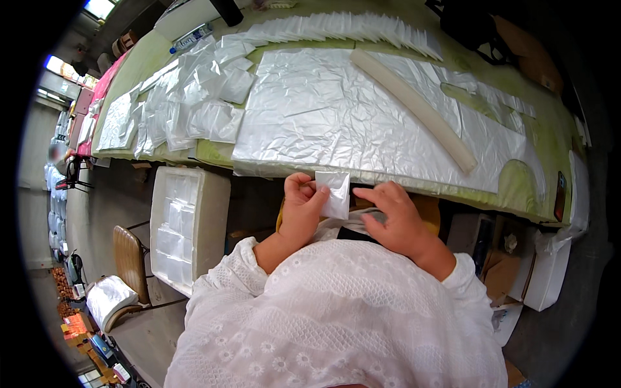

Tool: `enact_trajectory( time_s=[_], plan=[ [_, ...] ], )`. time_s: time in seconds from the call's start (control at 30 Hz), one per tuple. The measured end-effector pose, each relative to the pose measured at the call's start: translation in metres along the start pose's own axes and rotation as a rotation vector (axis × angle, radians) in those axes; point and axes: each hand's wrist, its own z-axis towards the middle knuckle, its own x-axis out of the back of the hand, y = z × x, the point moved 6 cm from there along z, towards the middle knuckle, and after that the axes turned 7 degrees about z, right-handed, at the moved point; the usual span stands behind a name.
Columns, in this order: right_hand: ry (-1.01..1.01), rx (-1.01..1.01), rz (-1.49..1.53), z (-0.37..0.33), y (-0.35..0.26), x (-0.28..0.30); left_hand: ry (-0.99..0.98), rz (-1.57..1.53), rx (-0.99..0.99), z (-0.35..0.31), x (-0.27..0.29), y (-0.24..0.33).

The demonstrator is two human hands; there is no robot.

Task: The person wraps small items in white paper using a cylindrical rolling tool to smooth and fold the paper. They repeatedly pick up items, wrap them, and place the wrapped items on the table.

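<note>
A small folded plastic packet, shiny and clear to white, is pinched between the thumb and fingers of my left hand. It stands in front of my body, just at the table's near edge. My right hand is close to the packet's right side, its index finger and thumb apart with nothing between them. Beyond my hands, a wide sheet of crinkled clear plastic covers the tabletop. Across that sheet lies a long cream-coloured bar or tube, slanting from far left to near right.
Loose folded plastic packets are heaped on the table's left part. A long row of similar packets runs along the far side, near a water bottle. A white foam box with packets stands below left, beside a chair. A phone lies at right.
</note>
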Motion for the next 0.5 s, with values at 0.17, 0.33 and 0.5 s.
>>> enact_trajectory(
  time_s=[0.17,0.33,0.5],
  plan=[
    [0.229,-0.089,0.143,-0.033,0.025,0.019,0.040,0.363,-0.400,0.082,0.065,0.109],
    [0.223,-0.080,0.113,-0.031,0.023,0.020,0.450,0.886,-0.578,0.211,0.150,0.219],
    [0.256,-0.017,0.016,-0.022,0.010,0.023,0.659,1.383,-0.217,0.287,0.236,0.260]
  ],
)
